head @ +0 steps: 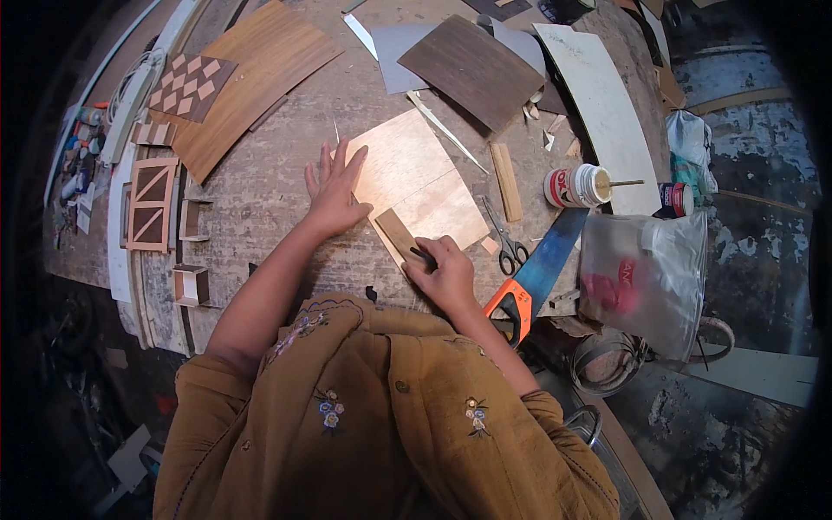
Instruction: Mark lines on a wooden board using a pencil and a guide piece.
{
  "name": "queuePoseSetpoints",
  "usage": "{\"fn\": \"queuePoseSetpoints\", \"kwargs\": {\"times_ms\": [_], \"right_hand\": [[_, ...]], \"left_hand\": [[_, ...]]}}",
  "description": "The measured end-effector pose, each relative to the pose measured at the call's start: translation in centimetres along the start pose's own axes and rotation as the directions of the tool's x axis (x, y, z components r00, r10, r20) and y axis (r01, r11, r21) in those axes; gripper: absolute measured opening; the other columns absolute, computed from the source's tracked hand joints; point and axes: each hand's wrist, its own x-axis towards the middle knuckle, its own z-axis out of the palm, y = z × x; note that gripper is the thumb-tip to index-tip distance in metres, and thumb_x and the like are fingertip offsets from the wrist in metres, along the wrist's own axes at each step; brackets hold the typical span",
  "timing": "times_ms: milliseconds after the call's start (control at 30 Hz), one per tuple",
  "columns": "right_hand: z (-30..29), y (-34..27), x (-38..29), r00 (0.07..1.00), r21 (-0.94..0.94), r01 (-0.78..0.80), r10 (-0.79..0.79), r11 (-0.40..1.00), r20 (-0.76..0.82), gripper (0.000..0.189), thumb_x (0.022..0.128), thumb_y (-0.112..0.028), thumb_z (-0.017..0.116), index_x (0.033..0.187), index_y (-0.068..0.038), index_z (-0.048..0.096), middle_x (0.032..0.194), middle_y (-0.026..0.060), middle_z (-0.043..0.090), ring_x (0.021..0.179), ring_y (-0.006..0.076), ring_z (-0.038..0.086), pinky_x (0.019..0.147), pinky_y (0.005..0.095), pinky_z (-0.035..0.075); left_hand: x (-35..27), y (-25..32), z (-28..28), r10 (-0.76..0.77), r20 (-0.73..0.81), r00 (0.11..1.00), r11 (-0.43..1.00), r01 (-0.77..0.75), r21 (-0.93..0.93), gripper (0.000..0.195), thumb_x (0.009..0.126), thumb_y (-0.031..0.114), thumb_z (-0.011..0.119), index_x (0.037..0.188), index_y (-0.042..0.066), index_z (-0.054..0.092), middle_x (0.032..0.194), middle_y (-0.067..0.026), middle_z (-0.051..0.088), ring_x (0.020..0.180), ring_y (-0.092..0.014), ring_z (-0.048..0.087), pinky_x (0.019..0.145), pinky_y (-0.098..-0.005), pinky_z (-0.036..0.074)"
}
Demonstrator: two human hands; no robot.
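Note:
A pale plywood sheet [419,172] lies on the worn wooden bench, with a thin line across it. My left hand [338,188] rests with spread fingers on its left edge and grips nothing. Near the sheet's lower left edge lies a small flat wooden strip [395,233]. My right hand [445,270] is closed around a short black pen-like tool [424,256]; its exact kind is unclear, as the fingers hide part of it. That hand is over the strip's near end.
Right of the sheet are scissors [507,244], a handsaw [549,253], a wood block [506,182] and an open glue jar [578,185] with a stick in it. A dark veneered panel [471,71] lies beyond. Small wooden frames [153,205] sit left.

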Motion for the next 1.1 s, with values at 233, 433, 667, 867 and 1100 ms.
{"fn": "queuePoseSetpoints", "kwargs": {"times_ms": [233,433,667,867,1100], "right_hand": [[0.0,-0.7,-0.1,1.0,0.019,-0.002,0.002,1.0,0.012,0.041,0.075,-0.027,0.079,0.11,-0.008,0.069,0.092,0.0121,0.064,0.079,0.0322,0.067,0.069,0.0412,0.054],[-0.1,-0.8,-0.1,1.0,-0.006,0.0,0.001,1.0,0.028,0.042,0.075,-0.027,0.079,0.11,-0.007,0.068,0.093,0.0118,0.064,0.078,0.032,0.067,0.068,0.0415,0.054],[-0.1,-1.0,-0.2,0.998,-0.033,0.016,-0.014,0.999,0.065,0.043,0.074,-0.028,0.079,0.11,-0.007,0.069,0.093,0.0118,0.063,0.079,0.0326,0.067,0.068,0.0414,0.054],[0.0,-0.4,-0.1,1.0,-0.014,0.021,-0.021,1.0,0.009,0.042,0.075,-0.028,0.078,0.11,-0.007,0.069,0.092,0.0117,0.063,0.08,0.0326,0.067,0.069,0.0415,0.054],[-1.0,0.6,0.5,0.998,-0.055,-0.034,0.032,0.998,-0.047,0.042,0.074,-0.029,0.079,0.11,-0.009,0.069,0.092,0.011,0.064,0.079,0.0314,0.067,0.069,0.0412,0.055]], "left_hand": [[0.0,0.1,-0.1,0.01,-0.006,1.0,1.0,-0.01,0.002,0.106,0.062,0.027,0.078,0.155,0.023,0.026,0.165,-0.0132,0.005,0.151,-0.04,-0.008,0.113,-0.0656,-0.006],[0.0,0.0,-0.1,0.011,-0.008,1.0,1.0,-0.011,-0.001,0.106,0.062,0.027,0.078,0.155,0.022,0.026,0.165,-0.0137,0.005,0.151,-0.04,-0.008,0.113,-0.0658,-0.006],[0.0,-0.1,0.0,0.012,-0.004,1.0,1.0,-0.012,0.01,0.106,0.063,0.028,0.077,0.155,0.023,0.026,0.165,-0.0137,0.005,0.151,-0.04,-0.008,0.112,-0.0664,-0.007],[0.0,0.0,0.1,0.019,-0.01,1.0,1.0,-0.019,0.015,0.106,0.062,0.028,0.076,0.155,0.023,0.026,0.165,-0.0137,0.005,0.151,-0.041,-0.008,0.112,-0.0666,-0.007],[-0.1,0.0,0.0,0.017,-0.013,1.0,1.0,-0.016,0.011,0.106,0.062,0.027,0.076,0.155,0.023,0.026,0.165,-0.0135,0.005,0.15,-0.041,-0.007,0.112,-0.0659,-0.007]]}}
